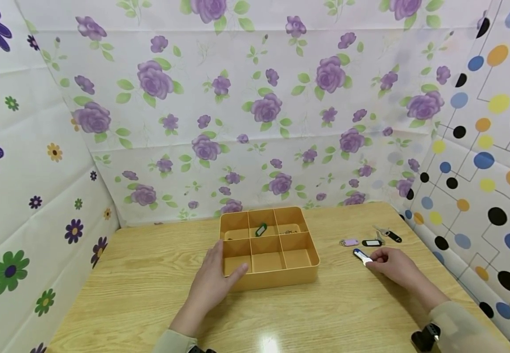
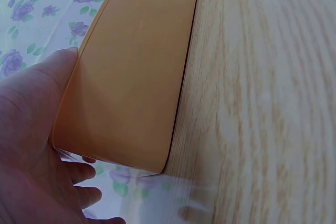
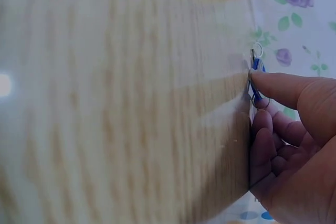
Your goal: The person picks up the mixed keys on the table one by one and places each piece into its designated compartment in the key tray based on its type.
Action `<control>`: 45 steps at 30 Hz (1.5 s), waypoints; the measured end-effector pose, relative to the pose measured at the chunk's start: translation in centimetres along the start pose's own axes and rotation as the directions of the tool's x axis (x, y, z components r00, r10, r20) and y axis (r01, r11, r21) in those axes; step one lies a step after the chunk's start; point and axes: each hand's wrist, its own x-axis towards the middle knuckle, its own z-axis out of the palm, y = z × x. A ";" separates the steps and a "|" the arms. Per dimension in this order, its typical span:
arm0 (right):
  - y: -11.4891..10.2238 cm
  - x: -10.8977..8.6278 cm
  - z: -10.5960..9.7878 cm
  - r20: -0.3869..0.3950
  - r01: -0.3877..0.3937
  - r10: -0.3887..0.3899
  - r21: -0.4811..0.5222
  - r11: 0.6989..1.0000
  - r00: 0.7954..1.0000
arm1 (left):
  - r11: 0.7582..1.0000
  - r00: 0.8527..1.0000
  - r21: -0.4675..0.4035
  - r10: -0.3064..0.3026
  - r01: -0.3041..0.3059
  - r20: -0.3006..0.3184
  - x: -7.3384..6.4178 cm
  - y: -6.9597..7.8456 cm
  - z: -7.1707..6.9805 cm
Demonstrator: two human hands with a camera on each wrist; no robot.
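Note:
A tan six-compartment organizer box [image 1: 272, 280] stands at the middle of the table. My left hand [image 1: 211, 277] holds its front left corner, the thumb over the front rim; in the left wrist view the thumb [image 2: 63, 64] lies against the box wall [image 2: 126, 72]. To the right, my right hand [image 1: 394, 264] pinches a blue key tag [image 1: 361, 256] between thumb and fingers, low over the table. The right wrist view shows the blue tag [image 3: 255, 82] with a metal ring. A green key tag [image 1: 261, 230] lies in the back middle compartment.
Beyond the right hand lie a pink key tag [image 1: 349, 242], a black key tag [image 1: 371, 243] and another black tag [image 1: 394, 237] with keys. Metal pieces [image 1: 288, 232] show in the back right compartment. Patterned cloth walls [image 1: 255, 122] border the wooden table [image 1: 149, 284].

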 end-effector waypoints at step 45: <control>-2.8 -0.5 0.0 0.013 -0.056 0.054 0.136 0.989 0.998 | 1.000 1.000 -0.006 -0.004 0.004 -0.004 -0.2 0.3 -0.1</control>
